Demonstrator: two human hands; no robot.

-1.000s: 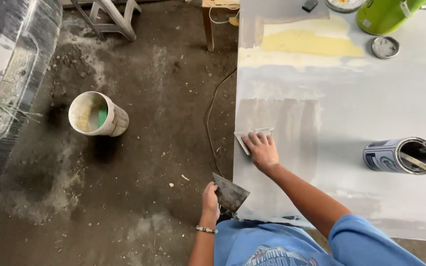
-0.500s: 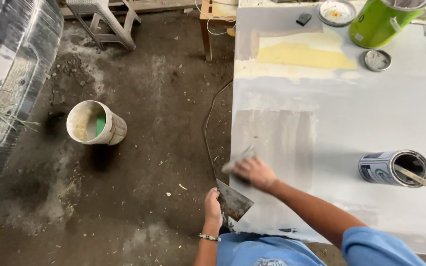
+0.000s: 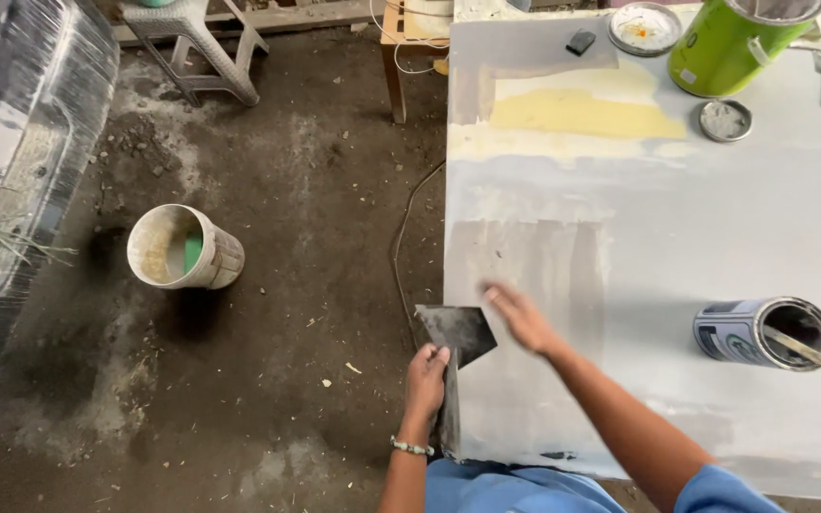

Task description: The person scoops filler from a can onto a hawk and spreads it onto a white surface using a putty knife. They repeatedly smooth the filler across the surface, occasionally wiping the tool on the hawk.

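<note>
**Hands at the table's corner, cans and bucket around**

Left hand (image 3: 427, 375) grips a dark, flat putty blade (image 3: 458, 332) at the edge of the grey table (image 3: 639, 247). Right hand (image 3: 523, 318) is blurred beside the blade, fingers loosely spread; I cannot tell whether it holds anything. A tin (image 3: 762, 332) lying on its side has a stick (image 3: 814, 353) in its dark mouth. A green can (image 3: 738, 43) stands at the far end. On the floor (image 3: 315, 285), a white bucket (image 3: 182, 247) tilts, something green inside.
</note>
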